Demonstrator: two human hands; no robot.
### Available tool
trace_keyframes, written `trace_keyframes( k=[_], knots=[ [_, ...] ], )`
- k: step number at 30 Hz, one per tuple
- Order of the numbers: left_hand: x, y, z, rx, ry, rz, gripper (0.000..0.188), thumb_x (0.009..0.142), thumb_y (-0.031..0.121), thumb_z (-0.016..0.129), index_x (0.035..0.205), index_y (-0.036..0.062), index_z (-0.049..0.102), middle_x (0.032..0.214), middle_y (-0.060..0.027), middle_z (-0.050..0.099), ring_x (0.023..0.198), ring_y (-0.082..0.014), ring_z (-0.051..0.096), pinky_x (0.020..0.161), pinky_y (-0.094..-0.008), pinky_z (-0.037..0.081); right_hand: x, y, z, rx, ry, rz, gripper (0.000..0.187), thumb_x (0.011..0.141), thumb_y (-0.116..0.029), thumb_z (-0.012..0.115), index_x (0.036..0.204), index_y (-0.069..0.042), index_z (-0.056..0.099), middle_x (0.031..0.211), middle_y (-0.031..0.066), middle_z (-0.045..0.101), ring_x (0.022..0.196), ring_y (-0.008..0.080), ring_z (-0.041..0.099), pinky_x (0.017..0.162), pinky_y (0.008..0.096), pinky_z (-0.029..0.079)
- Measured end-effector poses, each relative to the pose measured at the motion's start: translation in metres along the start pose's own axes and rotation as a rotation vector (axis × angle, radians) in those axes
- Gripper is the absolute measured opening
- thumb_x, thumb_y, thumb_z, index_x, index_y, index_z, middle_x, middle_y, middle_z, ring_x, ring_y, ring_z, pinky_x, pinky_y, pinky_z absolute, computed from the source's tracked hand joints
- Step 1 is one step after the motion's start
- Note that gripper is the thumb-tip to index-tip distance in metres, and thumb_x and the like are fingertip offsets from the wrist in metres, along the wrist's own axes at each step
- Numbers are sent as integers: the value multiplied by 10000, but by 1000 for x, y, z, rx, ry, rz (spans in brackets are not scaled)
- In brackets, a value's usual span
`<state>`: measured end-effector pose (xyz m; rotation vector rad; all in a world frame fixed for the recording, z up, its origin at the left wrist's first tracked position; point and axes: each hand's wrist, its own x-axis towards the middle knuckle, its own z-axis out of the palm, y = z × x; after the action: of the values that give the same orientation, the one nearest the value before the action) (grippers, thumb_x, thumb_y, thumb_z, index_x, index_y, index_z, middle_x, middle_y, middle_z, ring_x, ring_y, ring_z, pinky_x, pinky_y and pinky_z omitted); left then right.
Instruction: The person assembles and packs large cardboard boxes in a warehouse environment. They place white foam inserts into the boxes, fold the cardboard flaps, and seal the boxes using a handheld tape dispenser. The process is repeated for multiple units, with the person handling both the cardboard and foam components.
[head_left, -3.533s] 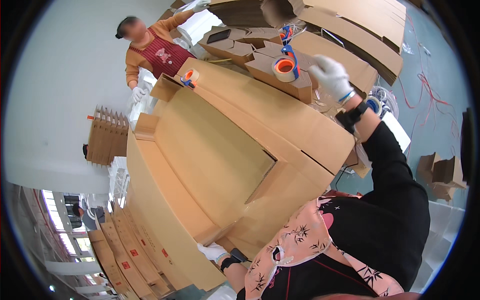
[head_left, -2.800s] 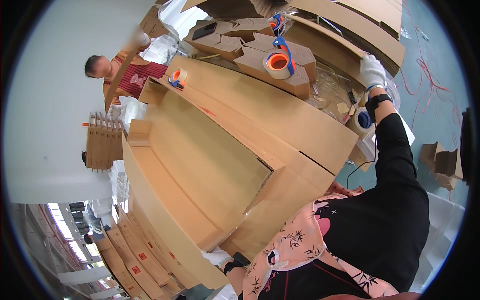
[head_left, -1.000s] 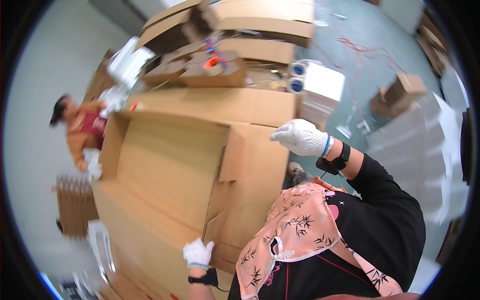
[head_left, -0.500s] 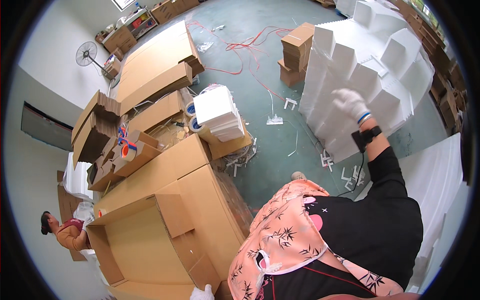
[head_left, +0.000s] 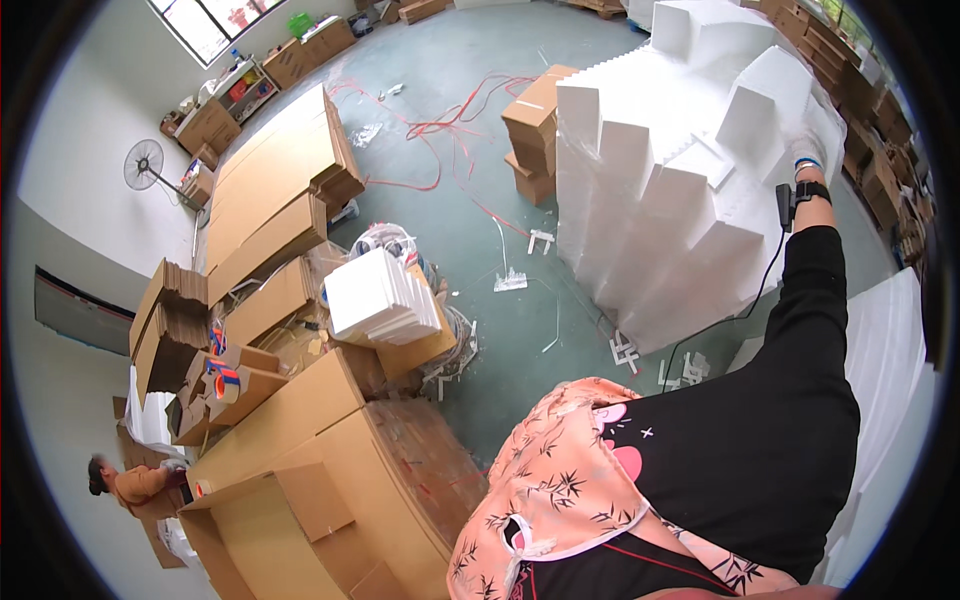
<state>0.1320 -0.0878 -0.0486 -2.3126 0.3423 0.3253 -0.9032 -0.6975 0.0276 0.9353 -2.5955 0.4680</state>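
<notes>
— Reaching out to your upper right, your right hand (head_left: 808, 150) in its white glove lies against the stack of white foam slabs (head_left: 690, 200), near the top edge of the outermost slab. Can you tell whether it has a grip?

— Not clearly. Your fingers seem laid over the foam's edge, but white on white hides whether they are clamped or only resting.

— Which way do the slabs run?

— They stand upright on the green floor (head_left: 470, 215), long axis vertical, stepped down toward you and to your left. Your outstretched right arm is the only one near them.

— And your left hand?

— Out of sight. The open cardboard box (head_left: 330, 490) sits well apart at your lower left, with a co-worker (head_left: 125, 485) beyond it.
</notes>
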Motion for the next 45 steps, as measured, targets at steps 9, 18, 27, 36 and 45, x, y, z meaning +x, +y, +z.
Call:
trace_keyframes(
  k=[9,18,27,36,45],
  knots=[
    [30,-4,25,-209,13,-169,413,836,407,704,1077,76,757,1099,-160,743,1086,-327,692,902,-417,535,-43,-28,-13,63,106,40,574,841,-433,681,1267,-52,628,1252,234,665,1180,411,626,1008,501,493],
    [-11,-17,10,-489,61,-7,430,841,327,685,1180,63,706,1165,-203,713,1118,-371,661,937,-430,518,-103,-72,-89,1278,134,59,385,920,-212,689,1260,-39,638,1092,61,672,1050,210,656,841,334,550],
    [-6,-44,51,-719,231,147,711,802,282,658,1460,71,491,1130,-283,693,1021,-477,657,910,-514,523,-360,-339,-111,1401,-1292,-558,517,910,-240,673,1357,2,582,1032,-6,674,796,47,596,612,216,466],
    [-67,-64,43,-929,345,210,562,863,288,638,1372,59,568,1313,-177,645,1190,-376,619,1017,-446,498,-616,-482,-243,1288,-1347,-1413,466,819,-56,719,1269,9,614,1105,36,690,992,130,640,862,280,513],
    [-53,-89,82,-945,508,274,499,860,300,621,1301,72,569,1150,-186,678,1025,-379,662,870,-472,550,-888,-515,-445,1585,-197,-2227,338,832,-21,597,1165,-57,646,1127,168,656,1083,374,636,902,434,531]
  ],
)
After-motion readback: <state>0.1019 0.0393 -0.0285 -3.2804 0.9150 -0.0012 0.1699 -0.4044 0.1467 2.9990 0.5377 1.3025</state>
